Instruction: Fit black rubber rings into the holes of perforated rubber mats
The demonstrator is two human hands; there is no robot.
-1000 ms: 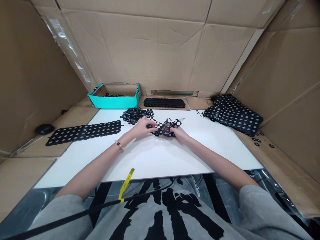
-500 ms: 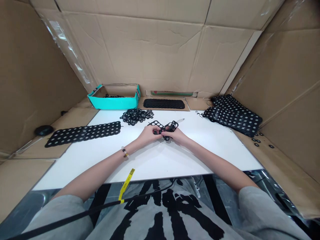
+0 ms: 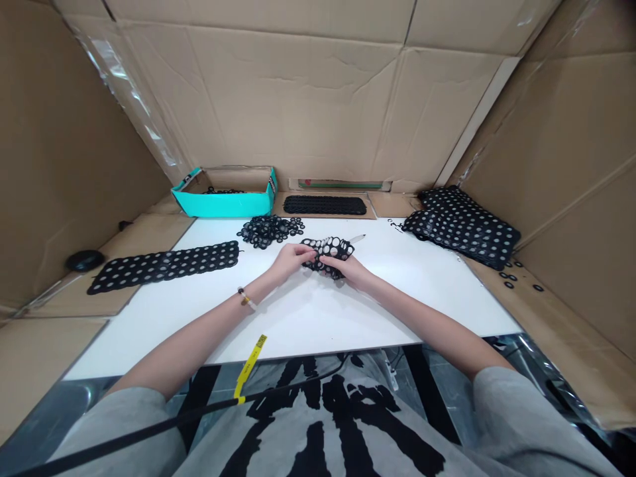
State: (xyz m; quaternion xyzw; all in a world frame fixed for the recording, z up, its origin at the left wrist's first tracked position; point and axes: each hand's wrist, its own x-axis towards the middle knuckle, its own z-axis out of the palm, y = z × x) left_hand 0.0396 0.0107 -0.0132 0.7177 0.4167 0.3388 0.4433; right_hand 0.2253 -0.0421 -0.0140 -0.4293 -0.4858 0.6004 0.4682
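the left hand point(image 3: 291, 262) and right hand point(image 3: 348, 270) both hold a closed grip on a bunched black perforated rubber sheet point(image 3: 332, 248), near the middle of the white counter point(image 3: 308, 318), with open room in front and to either side. loose black rubber rings point(image 3: 271, 232) remain heaped just behind the hands, while a flat perforated sheet point(image 3: 163, 267) lies over the left edge and a stack of perforated sheets point(image 3: 462, 228) sits beyond the right edge.

left hand point(image 3: 289, 262): 1 | right hand point(image 3: 349, 270): 1 | held perforated sheet point(image 3: 334, 248): 1 | left sheet point(image 3: 163, 267): 1 | ahead sheet point(image 3: 325, 205): 1 | right sheet stack point(image 3: 460, 228): 1 | ahead-left teal box point(image 3: 223, 207): 1
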